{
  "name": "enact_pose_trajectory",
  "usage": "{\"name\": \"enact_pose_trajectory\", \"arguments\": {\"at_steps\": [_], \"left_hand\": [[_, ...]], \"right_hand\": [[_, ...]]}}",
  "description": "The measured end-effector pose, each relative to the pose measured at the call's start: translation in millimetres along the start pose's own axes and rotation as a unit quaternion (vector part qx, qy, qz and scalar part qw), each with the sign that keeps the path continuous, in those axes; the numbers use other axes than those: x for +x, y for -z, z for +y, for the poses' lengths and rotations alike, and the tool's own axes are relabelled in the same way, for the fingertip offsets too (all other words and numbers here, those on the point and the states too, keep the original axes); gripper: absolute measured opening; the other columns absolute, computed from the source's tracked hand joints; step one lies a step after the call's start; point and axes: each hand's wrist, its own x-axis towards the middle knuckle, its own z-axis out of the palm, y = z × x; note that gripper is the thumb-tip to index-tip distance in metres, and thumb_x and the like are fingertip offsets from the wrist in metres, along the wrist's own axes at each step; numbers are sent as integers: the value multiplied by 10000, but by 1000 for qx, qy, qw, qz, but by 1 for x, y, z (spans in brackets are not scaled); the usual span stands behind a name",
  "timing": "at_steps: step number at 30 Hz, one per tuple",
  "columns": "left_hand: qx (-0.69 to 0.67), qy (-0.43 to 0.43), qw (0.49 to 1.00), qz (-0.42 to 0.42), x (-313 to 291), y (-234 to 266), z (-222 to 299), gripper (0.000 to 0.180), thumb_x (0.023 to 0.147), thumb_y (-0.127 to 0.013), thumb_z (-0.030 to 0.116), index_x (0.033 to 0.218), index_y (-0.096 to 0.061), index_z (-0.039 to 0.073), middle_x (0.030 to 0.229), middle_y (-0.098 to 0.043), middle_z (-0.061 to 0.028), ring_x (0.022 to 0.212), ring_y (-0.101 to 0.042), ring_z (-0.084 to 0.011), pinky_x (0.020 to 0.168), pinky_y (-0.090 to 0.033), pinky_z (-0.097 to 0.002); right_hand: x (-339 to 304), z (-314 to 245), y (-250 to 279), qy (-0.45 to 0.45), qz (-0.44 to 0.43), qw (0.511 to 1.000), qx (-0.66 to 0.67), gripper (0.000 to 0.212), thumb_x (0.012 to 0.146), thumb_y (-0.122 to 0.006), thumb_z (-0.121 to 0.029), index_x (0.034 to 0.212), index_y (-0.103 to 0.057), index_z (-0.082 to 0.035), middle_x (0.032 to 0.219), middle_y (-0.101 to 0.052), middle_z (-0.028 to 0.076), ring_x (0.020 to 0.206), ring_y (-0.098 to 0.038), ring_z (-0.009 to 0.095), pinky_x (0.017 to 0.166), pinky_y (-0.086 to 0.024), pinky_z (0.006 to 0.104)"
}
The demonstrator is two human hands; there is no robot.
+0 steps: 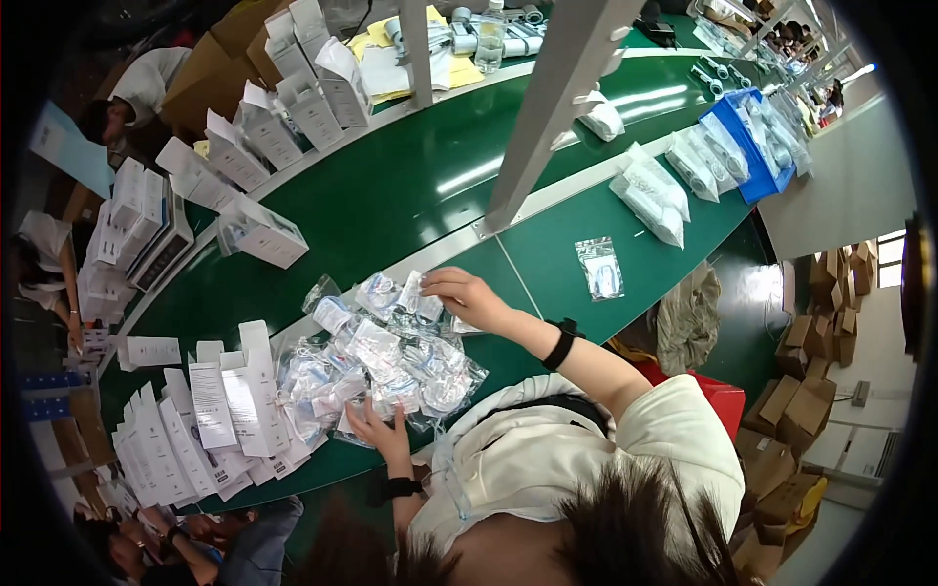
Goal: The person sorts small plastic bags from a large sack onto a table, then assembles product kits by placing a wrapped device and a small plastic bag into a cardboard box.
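A heap of small clear plastic packets [366, 356] with white and blue contents lies on the green table in front of me. At its far right edge my right hand [469, 296] bends down, fingers together, gripping a small white-and-clear packet [414, 296]. My left hand [381, 432] rests against the near edge of the heap, thumb and fingers apart, holding nothing that I can see. A single packet [600, 269] lies alone on the table to the right.
Open white boxes [200, 420] stand in rows to the left of the heap, with more boxes [264, 231] along the curved green conveyor [401, 176]. A grey metal post [562, 107] rises beyond my hands. Bagged parts [653, 195] and a blue bin [772, 178] lie right.
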Motion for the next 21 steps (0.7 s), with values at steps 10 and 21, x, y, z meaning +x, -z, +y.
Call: {"name": "enact_pose_trajectory", "arguments": {"at_steps": [10, 21], "left_hand": [[-44, 169, 967, 184, -21, -9, 56, 463, 723, -609, 52, 1142, -412, 35, 1301, -249, -199, 1197, -242, -361, 967, -222, -428], [96, 91, 948, 289, 94, 89, 47, 556, 648, -671, 92, 1140, -415, 58, 1321, -242, -180, 1206, -213, -379, 961, -204, -493]], "right_hand": [[-161, 69, 151, -439, 3, 779, -447, 632, 667, -678, -293, 1212, -428, -92, 1123, -380, 188, 952, -416, 361, 778, -430, 410], [-107, 39, 52, -186, -112, 931, -294, 534, 659, -695, -237, 1122, -504, -49, 1065, -453, 169, 934, -443, 332, 780, -419, 389]]}}
